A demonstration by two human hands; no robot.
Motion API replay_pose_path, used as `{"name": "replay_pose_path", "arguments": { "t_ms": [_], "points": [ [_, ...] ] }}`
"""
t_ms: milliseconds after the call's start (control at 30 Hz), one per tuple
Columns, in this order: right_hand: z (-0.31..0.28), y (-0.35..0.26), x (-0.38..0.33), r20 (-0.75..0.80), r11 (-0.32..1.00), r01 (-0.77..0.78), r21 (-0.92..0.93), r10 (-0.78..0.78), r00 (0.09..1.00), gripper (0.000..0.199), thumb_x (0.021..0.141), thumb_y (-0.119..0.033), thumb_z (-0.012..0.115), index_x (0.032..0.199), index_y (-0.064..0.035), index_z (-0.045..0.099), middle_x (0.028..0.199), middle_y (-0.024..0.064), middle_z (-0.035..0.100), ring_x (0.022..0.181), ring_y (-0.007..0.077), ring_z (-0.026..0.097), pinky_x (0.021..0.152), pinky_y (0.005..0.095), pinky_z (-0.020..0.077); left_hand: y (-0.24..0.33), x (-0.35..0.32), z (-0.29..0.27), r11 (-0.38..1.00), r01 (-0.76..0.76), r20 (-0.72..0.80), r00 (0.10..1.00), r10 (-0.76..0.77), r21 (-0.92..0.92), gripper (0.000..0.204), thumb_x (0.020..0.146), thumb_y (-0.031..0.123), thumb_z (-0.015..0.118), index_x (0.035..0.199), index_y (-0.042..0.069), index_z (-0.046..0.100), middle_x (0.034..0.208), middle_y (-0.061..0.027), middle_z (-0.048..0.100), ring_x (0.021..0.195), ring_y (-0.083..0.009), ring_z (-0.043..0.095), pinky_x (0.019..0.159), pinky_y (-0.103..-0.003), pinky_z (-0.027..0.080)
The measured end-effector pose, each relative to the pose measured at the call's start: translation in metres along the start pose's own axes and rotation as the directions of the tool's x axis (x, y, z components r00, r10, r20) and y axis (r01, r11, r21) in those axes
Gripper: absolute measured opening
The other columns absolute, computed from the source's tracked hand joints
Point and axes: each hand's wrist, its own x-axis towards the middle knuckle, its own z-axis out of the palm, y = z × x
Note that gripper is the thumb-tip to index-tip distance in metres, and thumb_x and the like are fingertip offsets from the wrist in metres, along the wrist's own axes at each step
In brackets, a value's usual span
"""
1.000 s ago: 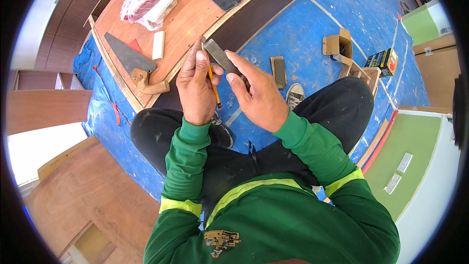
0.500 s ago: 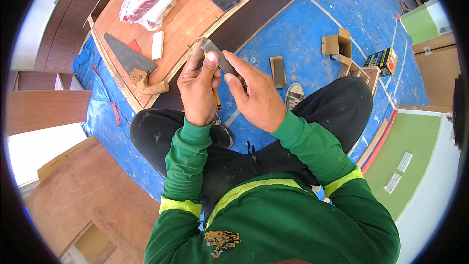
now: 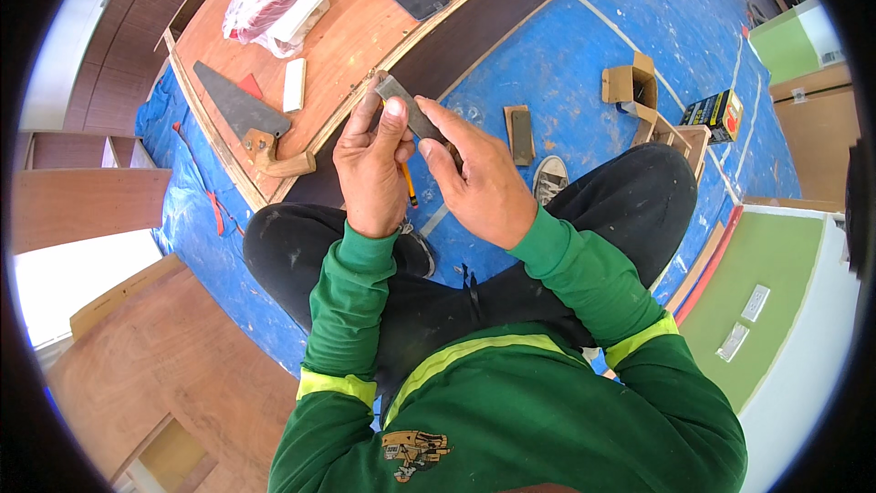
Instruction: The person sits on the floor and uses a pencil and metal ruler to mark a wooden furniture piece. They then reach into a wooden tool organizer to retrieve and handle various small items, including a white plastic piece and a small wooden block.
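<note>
Now the left hand (image 3: pixel 372 178), fingers closed around the pencil (image 3: pixel 411 186) jutting below them, hides more of it; the right hand (image 3: pixel 484 192) grips the flat metal blade (image 3: pixel 415 115) beside the left thumb, both tools staying engaged, though pencil-blade contact is unclear.

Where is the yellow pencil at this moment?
In the head view, the yellow pencil is just left of centre, in the left hand, its lower end sticking out below the flat metal blade and left of the right hand.
</note>
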Motion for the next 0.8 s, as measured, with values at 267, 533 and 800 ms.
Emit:
{"name": "replay_pose_path", "arguments": {
  "t_ms": [267, 533, 800],
  "points": [
    [0.000, -0.002, 0.003, -0.033, 1.000, -0.019, 0.022, 0.020, 0.999, 0.046, 0.105, -0.012, 0.063, 0.145, 0.0082, 0.055, 0.133, 0.0344, 0.066, 0.120, 0.0493, 0.067, 0.102, 0.0501, 0.0547, -0.004, 0.001, -0.008, 0.999, 0.027, 0.025, 0.999, -0.026, -0.019, 0.046, 0.109, 0.021, 0.071, 0.146, -0.004, 0.063, 0.095, -0.0008, 0.065, 0.073, -0.0048, 0.048, 0.059, -0.021, 0.038],
    [-0.016, -0.009, 0.013, -0.156, 0.964, -0.228, 0.140, 0.249, 0.956, 0.039, 0.104, -0.025, 0.071, 0.125, 0.0066, 0.063, 0.094, 0.0218, 0.072, 0.076, 0.0319, 0.071, 0.070, 0.0430, 0.0556, -0.002, 0.002, -0.004, 0.997, 0.027, -0.015, 0.999, -0.029, -0.069, 0.036, 0.111, 0.029, 0.065, 0.133, 0.000, 0.069, 0.105, -0.0034, 0.067, 0.082, -0.0097, 0.059, 0.071, -0.026, 0.048],
    [-0.016, 0.023, -0.004, -0.034, 0.920, -0.350, 0.176, 0.361, 0.932, 0.030, 0.106, -0.029, 0.067, 0.107, 0.0013, 0.070, 0.085, 0.0212, 0.072, 0.076, 0.0319, 0.072, 0.071, 0.0461, 0.0541, -0.013, 0.012, -0.018, 0.974, -0.021, 0.004, 1.000, 0.022, -0.224, 0.022, 0.113, 0.025, 0.060, 0.115, 0.004, 0.065, 0.100, -0.0034, 0.063, 0.088, -0.0140, 0.060, 0.081, -0.030, 0.052]
  ]
}}
